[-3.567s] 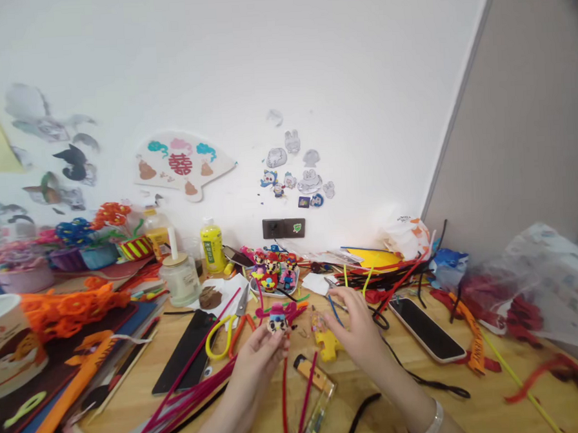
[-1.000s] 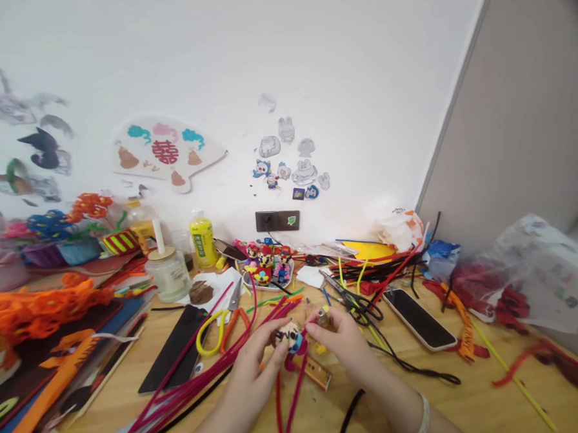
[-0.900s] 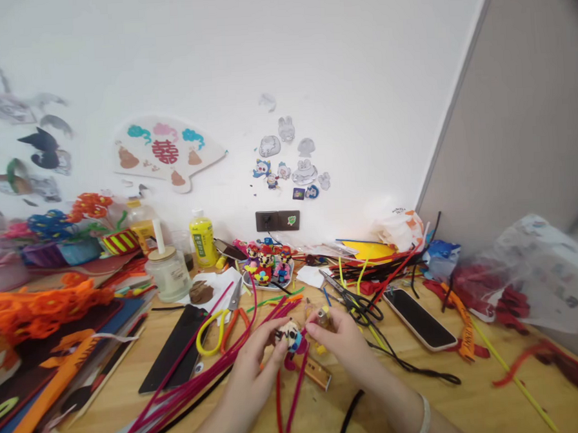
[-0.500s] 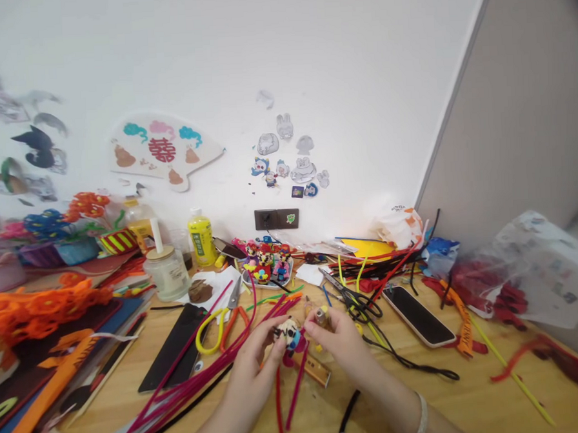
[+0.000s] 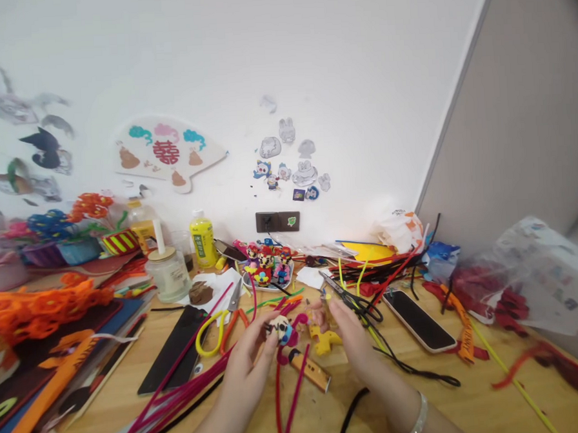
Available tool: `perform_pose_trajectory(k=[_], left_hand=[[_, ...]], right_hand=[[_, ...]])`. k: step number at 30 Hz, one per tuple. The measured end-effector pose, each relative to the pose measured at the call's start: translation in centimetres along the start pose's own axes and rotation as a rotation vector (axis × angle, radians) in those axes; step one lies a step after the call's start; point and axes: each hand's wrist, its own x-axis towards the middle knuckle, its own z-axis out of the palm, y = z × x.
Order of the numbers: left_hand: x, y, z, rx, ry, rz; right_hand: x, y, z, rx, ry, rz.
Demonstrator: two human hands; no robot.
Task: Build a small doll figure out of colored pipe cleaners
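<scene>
My left hand [image 5: 252,351] is closed around a small figurine [image 5: 283,332] with a pale, dark-marked head and blue and magenta parts. My right hand [image 5: 350,329] is a little to the right of it, fingers stretched out and apart from the figurine. Close to those fingers is a yellow object [image 5: 326,338] with a tan piece [image 5: 318,315] above it; I cannot make out what they are. Below the hands lies a gold-coloured stick, perhaps a lighter [image 5: 314,372], with a short magenta pipe cleaner [image 5: 297,390] across it and a red one [image 5: 278,401] alongside.
Yellow-and-orange-handled scissors [image 5: 210,334] and magenta pipe cleaners [image 5: 191,389] lie to the left. Black scissors [image 5: 356,303] and a phone [image 5: 419,319] lie to the right. Behind the hands, a dish [image 5: 271,287] holds several colourful figurines. A candle jar [image 5: 169,278] and yellow bottle [image 5: 203,240] stand farther back.
My right hand has moved right, away from the figurine, and its fingers have straightened. The yellow object and more of the lighter-like stick now show. My left hand still holds the figurine.
</scene>
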Motion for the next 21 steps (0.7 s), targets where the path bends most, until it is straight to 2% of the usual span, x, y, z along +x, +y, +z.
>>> perform_pose_trajectory(k=[6, 10, 15, 21], left_hand=[[0.21, -0.03, -0.02, -0.053, 0.022, -0.009], [0.06, -0.11, -0.07, -0.034, 0.030, 0.013], [-0.06, -0.10, -0.09, 0.019, 0.012, 0.029], [-0.06, -0.13, -0.07, 0.043, 0.013, 0.019]], right_hand=[[-0.20, 1.10, 0.46, 0.006, -0.114, -0.005], [-0.49, 1.25, 0.66, 0.038, -0.097, 0.021], [-0.45, 1.02, 0.31, -0.167, -0.133, 0.005], [-0.40, 0.77, 0.20, -0.272, -0.158, -0.008]])
